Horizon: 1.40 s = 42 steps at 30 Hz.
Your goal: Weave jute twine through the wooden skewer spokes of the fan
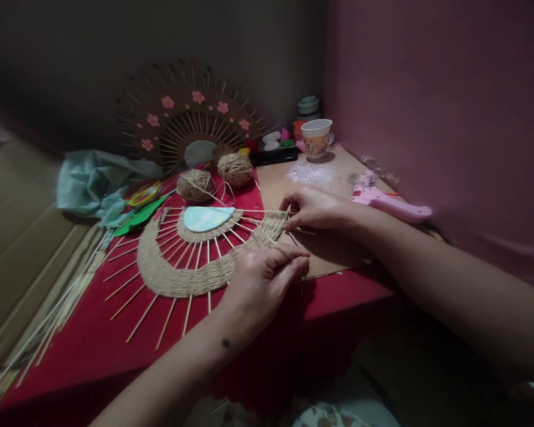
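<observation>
A half-round woven fan (pixel 184 279) of tan twine on thin sticks lies flat on the red cloth, its right end over a brown board. At its centre sits a pale blue half-disc (pixel 208 218). My right hand (pixel 314 207) grips the right end of the woven band, thumb and fingers at its edge. Just below and nearer to me, my left hand (pixel 267 276) is closed in a pinch beside the band; what its fingertips hold cannot be made out. A strand runs along the fan's straight edge toward my right hand. Behind lie two twine balls (pixel 196 185) (pixel 235 170).
A finished-looking flowered fan (pixel 198 98) leans at the back wall. On the brown board (pixel 271 184) stand a paper cup (pixel 317 139) and a pink glue gun (pixel 391 203). Yellow-handled scissors (pixel 145 194), green cloth (pixel 93 181) and loose sticks (pixel 66 302) lie left.
</observation>
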Each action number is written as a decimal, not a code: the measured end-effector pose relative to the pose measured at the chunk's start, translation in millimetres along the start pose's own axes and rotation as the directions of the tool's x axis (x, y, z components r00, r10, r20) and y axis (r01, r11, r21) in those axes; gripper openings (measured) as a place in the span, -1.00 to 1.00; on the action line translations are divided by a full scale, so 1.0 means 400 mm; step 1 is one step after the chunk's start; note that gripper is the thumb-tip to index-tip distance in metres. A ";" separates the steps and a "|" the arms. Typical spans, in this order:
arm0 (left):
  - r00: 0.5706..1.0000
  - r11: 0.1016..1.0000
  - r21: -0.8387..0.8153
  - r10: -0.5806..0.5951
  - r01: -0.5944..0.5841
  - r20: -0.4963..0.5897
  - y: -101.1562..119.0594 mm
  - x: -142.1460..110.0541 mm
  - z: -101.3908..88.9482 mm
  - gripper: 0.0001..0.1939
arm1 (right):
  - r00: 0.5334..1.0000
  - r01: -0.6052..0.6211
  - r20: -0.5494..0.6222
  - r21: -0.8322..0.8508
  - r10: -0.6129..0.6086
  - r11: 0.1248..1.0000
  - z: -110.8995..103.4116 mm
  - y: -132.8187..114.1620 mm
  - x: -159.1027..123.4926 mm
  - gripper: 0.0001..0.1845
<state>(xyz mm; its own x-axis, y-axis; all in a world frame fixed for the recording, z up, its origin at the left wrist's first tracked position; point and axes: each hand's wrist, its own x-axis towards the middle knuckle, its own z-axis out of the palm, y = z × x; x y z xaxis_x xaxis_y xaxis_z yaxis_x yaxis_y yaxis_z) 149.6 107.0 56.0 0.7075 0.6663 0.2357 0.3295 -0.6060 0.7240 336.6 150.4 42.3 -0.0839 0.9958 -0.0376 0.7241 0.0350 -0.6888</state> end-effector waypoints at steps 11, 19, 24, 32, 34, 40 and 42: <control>0.927 0.901 0.217 0.365 -0.375 0.083 -0.031 -0.051 0.034 -0.83 | 0.999 0.035 -0.016 -0.040 -0.035 0.999 -0.002 -0.004 -0.003 -0.72; 1.000 0.999 0.052 -0.004 0.004 -0.013 -0.032 -0.042 -0.062 -0.85 | 0.999 0.031 -0.035 -0.047 -0.032 0.998 0.003 0.001 0.002 -0.71; 0.951 0.939 -0.166 -0.308 0.300 -0.022 -0.090 -0.016 -0.116 -0.70 | 0.999 0.024 -0.029 -0.070 -0.026 0.997 0.005 -0.001 -0.001 -0.69; 0.963 0.964 -0.042 -0.260 0.264 0.075 -0.099 -0.048 -0.113 -0.73 | 0.998 0.068 -0.005 -0.082 -0.069 0.994 0.003 0.004 -0.001 -0.71; 0.965 0.965 -0.042 -0.254 0.257 0.070 -0.095 -0.061 -0.108 -0.73 | 0.997 0.073 -0.028 -0.103 -0.076 0.992 0.004 0.007 -0.004 -0.71; 0.977 0.972 -0.092 -0.215 0.214 0.000 -0.093 -0.083 -0.106 -0.78 | 0.967 0.148 -0.132 -0.396 -0.216 0.906 0.019 0.009 -0.025 -0.65; 0.980 0.973 -0.136 -0.192 0.185 -0.043 -0.100 -0.089 -0.106 -0.80 | 0.943 0.192 -0.170 -0.425 -0.286 0.884 0.024 0.004 -0.033 -0.67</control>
<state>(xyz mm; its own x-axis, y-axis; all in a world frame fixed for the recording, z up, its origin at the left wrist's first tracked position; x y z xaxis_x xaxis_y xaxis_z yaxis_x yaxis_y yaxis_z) 84.6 125.9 46.2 0.6032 0.7886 0.1199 0.3665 -0.4075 0.8364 332.4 136.6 34.7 -0.1701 0.9434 0.2847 0.9156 0.2582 -0.3084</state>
